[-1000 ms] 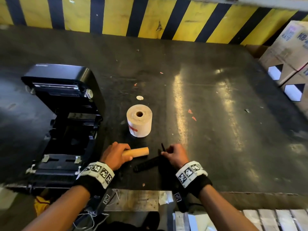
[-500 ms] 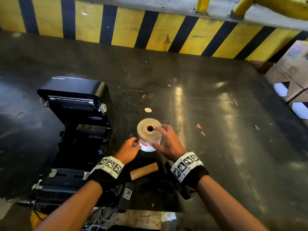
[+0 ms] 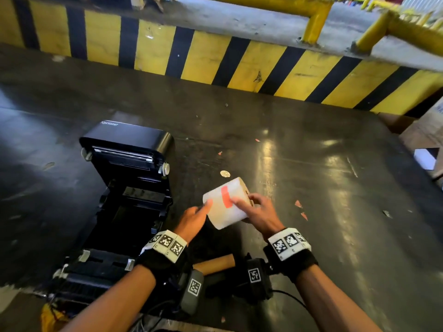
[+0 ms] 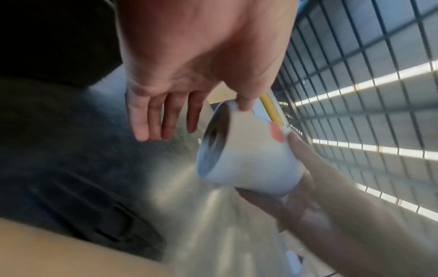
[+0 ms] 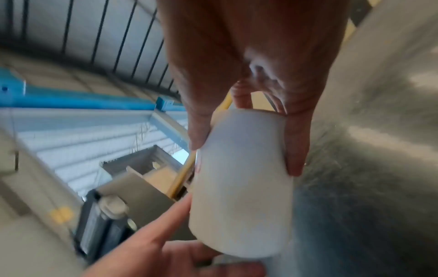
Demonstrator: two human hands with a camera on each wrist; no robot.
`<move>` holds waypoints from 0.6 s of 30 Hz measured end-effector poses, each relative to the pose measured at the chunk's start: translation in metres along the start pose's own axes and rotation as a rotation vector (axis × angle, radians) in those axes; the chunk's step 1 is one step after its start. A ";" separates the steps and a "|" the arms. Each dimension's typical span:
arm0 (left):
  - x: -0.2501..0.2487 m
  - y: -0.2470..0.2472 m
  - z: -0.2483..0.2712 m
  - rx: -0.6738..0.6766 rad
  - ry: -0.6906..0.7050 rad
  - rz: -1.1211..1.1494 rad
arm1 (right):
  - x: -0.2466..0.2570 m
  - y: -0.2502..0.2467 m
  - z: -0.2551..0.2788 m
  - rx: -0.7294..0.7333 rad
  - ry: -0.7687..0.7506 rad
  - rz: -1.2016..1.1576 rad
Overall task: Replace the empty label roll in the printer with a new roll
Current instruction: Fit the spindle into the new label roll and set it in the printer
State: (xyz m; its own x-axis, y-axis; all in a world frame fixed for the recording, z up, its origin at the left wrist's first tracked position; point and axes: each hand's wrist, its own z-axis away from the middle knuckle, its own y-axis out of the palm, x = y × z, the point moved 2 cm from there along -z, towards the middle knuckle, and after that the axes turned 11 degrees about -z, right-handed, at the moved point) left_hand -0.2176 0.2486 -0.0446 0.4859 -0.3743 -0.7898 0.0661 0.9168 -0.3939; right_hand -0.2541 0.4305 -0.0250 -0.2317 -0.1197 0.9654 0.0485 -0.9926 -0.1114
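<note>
While gripped — new roll (image 3: 225,203) sideways

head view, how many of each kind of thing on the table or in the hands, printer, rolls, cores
printer: 1
new roll: 1, held off the table
empty core: 1
black spindle: 1, partly hidden
total: 4

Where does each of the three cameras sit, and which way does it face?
Head: above, facing forward and down at the open printer, new label roll, both forearms.
Left wrist: under the left hand, looking along straight fingers at the roll's end.
Right wrist: along the right hand gripping the roll.
All three share the roll.
</note>
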 end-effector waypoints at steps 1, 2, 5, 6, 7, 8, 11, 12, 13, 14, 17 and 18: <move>-0.006 0.002 0.003 0.070 -0.033 0.107 | 0.000 -0.004 0.002 0.021 0.044 -0.099; -0.012 0.003 0.006 0.131 -0.062 0.225 | 0.001 -0.006 0.005 0.039 0.069 -0.174; -0.025 0.004 0.012 0.228 -0.089 0.506 | 0.007 -0.009 0.016 0.060 0.080 -0.308; -0.027 0.004 0.013 0.239 -0.085 0.549 | 0.010 -0.011 0.021 0.066 0.070 -0.323; -0.031 0.005 0.015 0.242 -0.078 0.561 | 0.011 -0.011 0.025 0.076 0.064 -0.328; -0.032 0.005 0.016 0.240 -0.075 0.553 | 0.012 -0.012 0.029 0.087 0.059 -0.339; -0.034 0.007 0.022 0.206 -0.074 0.519 | 0.015 -0.012 0.043 0.107 0.052 -0.331; -0.034 0.006 0.025 0.177 -0.069 0.516 | 0.018 -0.013 0.047 0.097 0.013 -0.247; -0.034 0.005 0.028 0.123 -0.055 0.494 | 0.021 -0.015 0.049 0.055 -0.067 -0.108; -0.036 0.004 0.030 0.060 -0.036 0.459 | 0.025 -0.019 0.050 -0.009 -0.181 0.060; -0.042 0.001 0.041 -0.091 0.051 0.370 | 0.038 -0.021 0.054 -0.077 -0.493 0.458; -0.044 0.001 0.047 -0.112 0.086 0.359 | 0.041 -0.019 0.055 -0.070 -0.547 0.525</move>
State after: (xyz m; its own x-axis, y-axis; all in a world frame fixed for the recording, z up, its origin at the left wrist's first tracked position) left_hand -0.1984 0.2723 0.0118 0.3860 -0.0464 -0.9213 -0.1929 0.9726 -0.1298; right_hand -0.2110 0.4455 0.0294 0.3203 -0.5668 0.7591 -0.0460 -0.8096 -0.5852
